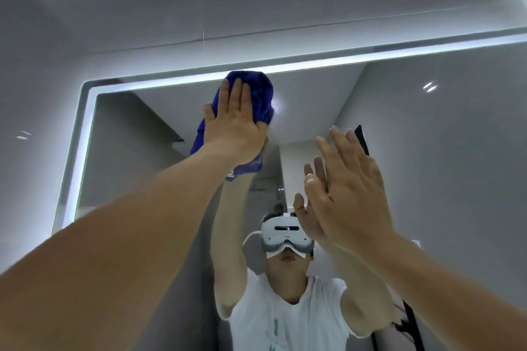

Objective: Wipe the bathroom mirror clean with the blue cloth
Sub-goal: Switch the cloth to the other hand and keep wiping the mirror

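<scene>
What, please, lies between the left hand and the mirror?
The blue cloth lies there, pressed by the left hand against the mirror, as the head view shows.

No text, number or brand can be read. In the backlit rectangular wall mirror, the reflected white plastic headset carries a small dark mark on its front band, too small to make out. The reflected white T-shirt bears teal printed marks down its chest, blurred and cut off at the lower edge, so no letter is legible.
</scene>
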### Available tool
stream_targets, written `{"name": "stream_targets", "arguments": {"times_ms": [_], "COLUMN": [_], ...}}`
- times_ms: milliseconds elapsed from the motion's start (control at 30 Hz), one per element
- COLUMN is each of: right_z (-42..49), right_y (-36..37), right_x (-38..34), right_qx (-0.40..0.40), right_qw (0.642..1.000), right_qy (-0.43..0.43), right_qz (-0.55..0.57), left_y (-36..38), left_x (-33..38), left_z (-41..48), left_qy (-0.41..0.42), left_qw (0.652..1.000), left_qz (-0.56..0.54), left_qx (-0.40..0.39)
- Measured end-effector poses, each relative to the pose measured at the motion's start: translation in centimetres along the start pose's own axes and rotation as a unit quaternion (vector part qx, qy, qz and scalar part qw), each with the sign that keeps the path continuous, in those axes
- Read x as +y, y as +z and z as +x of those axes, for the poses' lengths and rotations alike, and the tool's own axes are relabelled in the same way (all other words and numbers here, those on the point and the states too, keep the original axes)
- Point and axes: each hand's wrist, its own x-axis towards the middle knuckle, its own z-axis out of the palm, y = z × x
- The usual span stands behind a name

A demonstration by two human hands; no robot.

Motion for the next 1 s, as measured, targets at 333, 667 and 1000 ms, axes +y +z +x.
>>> {"name": "stream_targets", "arguments": {"times_ms": [333, 667, 1000], "right_z": [0.8, 2.5, 0.3], "right_y": [-0.2, 2.1, -0.1], "right_x": [0.3, -1.7, -2.0], "right_qx": [0.025, 0.017, -0.053], "right_qw": [1.000, 1.000, 0.997], "right_qy": [-0.012, -0.006, -0.001], "right_qz": [-0.008, 0.020, 0.055], "left_y": [1.4, -0.7, -0.2], "left_x": [0.2, 0.6, -4.2], "left_z": [-3.5, 4.8, -1.1], "left_qy": [0.224, 0.059, -0.156], "left_qw": [0.972, 0.997, 0.985], "left_qz": [0.063, -0.012, -0.034], "left_qx": [0.025, 0.048, 0.066]}}
